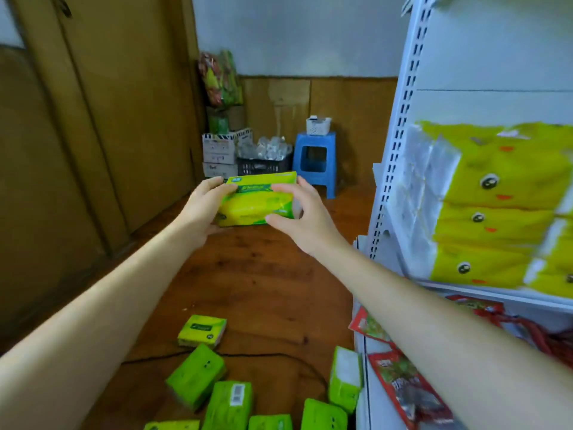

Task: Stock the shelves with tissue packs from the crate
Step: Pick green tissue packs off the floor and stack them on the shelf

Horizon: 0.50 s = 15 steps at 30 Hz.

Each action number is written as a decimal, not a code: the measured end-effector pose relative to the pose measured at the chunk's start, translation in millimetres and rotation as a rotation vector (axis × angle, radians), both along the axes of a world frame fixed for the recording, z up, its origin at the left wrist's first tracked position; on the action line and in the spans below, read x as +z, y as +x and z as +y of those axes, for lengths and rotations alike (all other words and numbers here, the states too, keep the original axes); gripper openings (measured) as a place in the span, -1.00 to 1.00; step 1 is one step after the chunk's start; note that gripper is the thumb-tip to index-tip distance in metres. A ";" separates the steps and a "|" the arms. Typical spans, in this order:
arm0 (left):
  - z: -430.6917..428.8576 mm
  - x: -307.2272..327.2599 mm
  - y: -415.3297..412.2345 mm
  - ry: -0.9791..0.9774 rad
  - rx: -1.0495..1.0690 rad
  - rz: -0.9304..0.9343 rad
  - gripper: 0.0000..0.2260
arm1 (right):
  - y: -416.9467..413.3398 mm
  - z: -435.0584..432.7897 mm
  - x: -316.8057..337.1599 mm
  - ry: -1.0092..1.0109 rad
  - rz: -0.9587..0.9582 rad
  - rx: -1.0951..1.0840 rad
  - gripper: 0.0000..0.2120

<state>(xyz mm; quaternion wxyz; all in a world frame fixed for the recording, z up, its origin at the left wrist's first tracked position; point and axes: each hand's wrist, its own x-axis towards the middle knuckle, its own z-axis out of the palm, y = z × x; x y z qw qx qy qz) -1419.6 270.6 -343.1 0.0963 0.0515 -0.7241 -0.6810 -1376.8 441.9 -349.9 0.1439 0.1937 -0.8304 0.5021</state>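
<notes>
I hold one green and yellow tissue pack [257, 201] out in front of me at chest height, above the wooden floor. My left hand [201, 209] grips its left end and my right hand [302, 214] grips its right end, fingers curled over the top and thumb underneath. Several more green tissue packs [198, 375] lie scattered on the floor below, near the bottom edge. The white metal shelf unit [400, 125] stands to my right, with a stack of yellow tissue packs [490, 206] on one shelf. No crate shows near me.
Red snack packets [406, 386] hang at the shelf's lower front. A black cable [279, 356] runs across the floor. At the back stand a blue plastic stool [314, 161] with a white basket, a dark crate of bottles [263, 164] and stacked cartons. Wooden doors line the left.
</notes>
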 end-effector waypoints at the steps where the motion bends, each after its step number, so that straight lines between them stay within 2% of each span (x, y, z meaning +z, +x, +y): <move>1: 1.0 16.6 5.6 -0.019 -0.031 0.016 -0.76 | 4.0 5.3 14.1 -0.002 0.023 0.019 -0.59; 4: 17.5 68.1 25.9 -0.045 -0.064 0.108 -0.83 | 18.5 27.4 57.1 -0.021 0.104 0.047 -0.60; 10: 108.7 165.6 62.1 -0.063 -0.112 0.269 -0.72 | 55.7 109.8 142.4 -0.082 0.282 -0.026 -0.60; 12: 153.2 185.6 70.8 -0.061 -0.157 0.300 -0.71 | 71.2 153.3 161.9 -0.116 0.302 -0.055 -0.60; 15: 231.4 198.8 81.2 -0.171 -0.247 0.363 -0.74 | 92.3 228.0 175.9 -0.221 0.264 -0.100 -0.63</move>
